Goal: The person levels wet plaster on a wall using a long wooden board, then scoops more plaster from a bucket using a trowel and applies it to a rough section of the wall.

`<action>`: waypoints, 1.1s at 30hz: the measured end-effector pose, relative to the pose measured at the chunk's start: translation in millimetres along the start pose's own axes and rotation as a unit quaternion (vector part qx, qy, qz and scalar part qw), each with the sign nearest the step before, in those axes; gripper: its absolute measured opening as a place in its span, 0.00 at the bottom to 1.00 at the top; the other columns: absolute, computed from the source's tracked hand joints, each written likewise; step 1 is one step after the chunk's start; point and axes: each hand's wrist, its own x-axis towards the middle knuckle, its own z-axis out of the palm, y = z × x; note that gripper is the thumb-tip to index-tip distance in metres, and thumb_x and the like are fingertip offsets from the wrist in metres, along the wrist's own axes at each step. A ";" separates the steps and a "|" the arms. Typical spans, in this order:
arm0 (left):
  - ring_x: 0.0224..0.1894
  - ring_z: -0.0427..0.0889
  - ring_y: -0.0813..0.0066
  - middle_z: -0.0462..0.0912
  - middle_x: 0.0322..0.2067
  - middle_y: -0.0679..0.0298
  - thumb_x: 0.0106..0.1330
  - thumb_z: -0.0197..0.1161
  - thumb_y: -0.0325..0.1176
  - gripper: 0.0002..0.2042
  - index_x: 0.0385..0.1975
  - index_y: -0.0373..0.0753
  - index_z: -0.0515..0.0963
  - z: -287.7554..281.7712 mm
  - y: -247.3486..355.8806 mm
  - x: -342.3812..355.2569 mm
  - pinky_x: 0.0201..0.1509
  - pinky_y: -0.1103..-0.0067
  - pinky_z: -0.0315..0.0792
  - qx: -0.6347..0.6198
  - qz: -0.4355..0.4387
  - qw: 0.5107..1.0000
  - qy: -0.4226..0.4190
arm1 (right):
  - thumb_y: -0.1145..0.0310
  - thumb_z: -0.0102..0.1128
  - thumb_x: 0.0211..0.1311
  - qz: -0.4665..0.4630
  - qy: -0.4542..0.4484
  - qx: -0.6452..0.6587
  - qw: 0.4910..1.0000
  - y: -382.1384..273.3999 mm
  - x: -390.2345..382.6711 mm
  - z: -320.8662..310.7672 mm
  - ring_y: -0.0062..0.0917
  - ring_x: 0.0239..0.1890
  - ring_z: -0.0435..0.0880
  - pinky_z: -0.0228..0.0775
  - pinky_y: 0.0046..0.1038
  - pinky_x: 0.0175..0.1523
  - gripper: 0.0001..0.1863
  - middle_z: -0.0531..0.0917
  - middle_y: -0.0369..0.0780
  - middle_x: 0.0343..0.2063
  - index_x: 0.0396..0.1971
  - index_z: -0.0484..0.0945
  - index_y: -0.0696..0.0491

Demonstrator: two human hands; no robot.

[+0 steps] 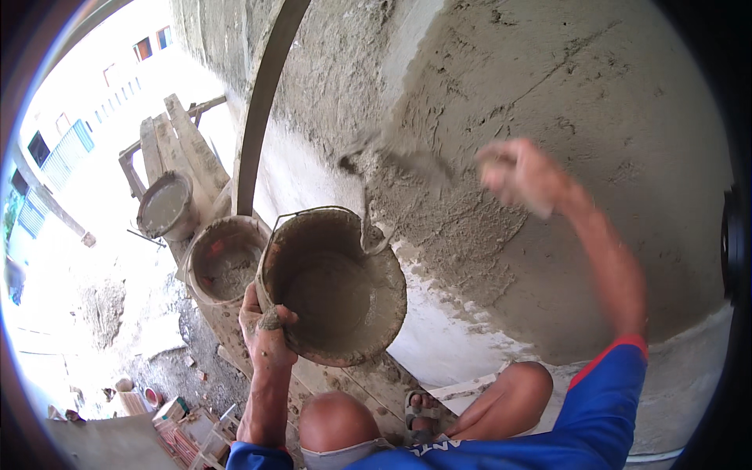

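My left hand (266,325) grips the rim of a mortar-crusted bucket (384,313), tilted so that the wet grey mortar (325,294) inside shows. My right hand (521,176), smeared by motion, is closed in front of the wall. It holds a trowel (423,163), whose blade is a grey blur pointing left. A strand of wet mortar (364,207) hangs in the air between the blade and the bucket's far rim. Behind it, the wall (564,94) carries rough fresh mortar in the middle and a smoother coat to the right.
Two more buckets, one nearly bare inside (227,262) and one holding grey liquid (166,205), stand on the plank platform (192,153) at the left. A long batten (262,110) rises beside the wall. Rubble and loose items (176,415) lie on the ground below.
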 end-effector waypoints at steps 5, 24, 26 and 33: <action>0.23 0.73 0.86 0.79 0.33 0.67 0.44 0.60 0.23 0.26 0.49 0.31 0.72 17.4 -22.2 1.8 0.28 0.88 0.71 -0.050 -0.034 0.998 -0.026 | 0.68 0.58 0.59 -0.059 0.386 -0.158 0.907 -9.4 -27.9 -130.5 0.24 0.30 0.80 0.77 0.21 0.29 0.21 0.79 0.47 0.39 0.53 0.73 0.55; 0.34 0.79 0.79 0.80 0.39 0.62 0.39 0.56 0.19 0.29 0.49 0.31 0.73 55.7 -9.7 16.3 0.36 0.85 0.76 0.042 -0.060 0.995 -0.066 | 0.70 0.59 0.50 -0.240 -0.106 -0.315 0.912 58.0 -50.2 154.0 0.40 0.29 0.80 0.73 0.43 0.37 0.20 0.77 0.45 0.24 0.47 0.76 0.47; 0.29 0.76 0.82 0.79 0.36 0.64 0.40 0.55 0.19 0.28 0.49 0.31 0.74 58.4 -7.8 17.6 0.32 0.86 0.73 0.024 -0.041 0.997 -0.067 | 0.68 0.60 0.47 -0.202 -0.145 -0.241 0.938 57.1 -52.1 148.6 0.44 0.34 0.82 0.74 0.42 0.41 0.25 0.81 0.49 0.30 0.51 0.74 0.49; 0.33 0.77 0.80 0.79 0.36 0.64 0.39 0.54 0.20 0.27 0.48 0.30 0.74 51.7 2.7 21.5 0.35 0.85 0.73 -0.016 -0.027 0.998 -0.059 | 0.66 0.65 0.48 -0.196 -0.085 -0.146 0.966 34.9 -61.5 90.2 0.43 0.36 0.82 0.75 0.35 0.45 0.24 0.82 0.47 0.36 0.48 0.75 0.54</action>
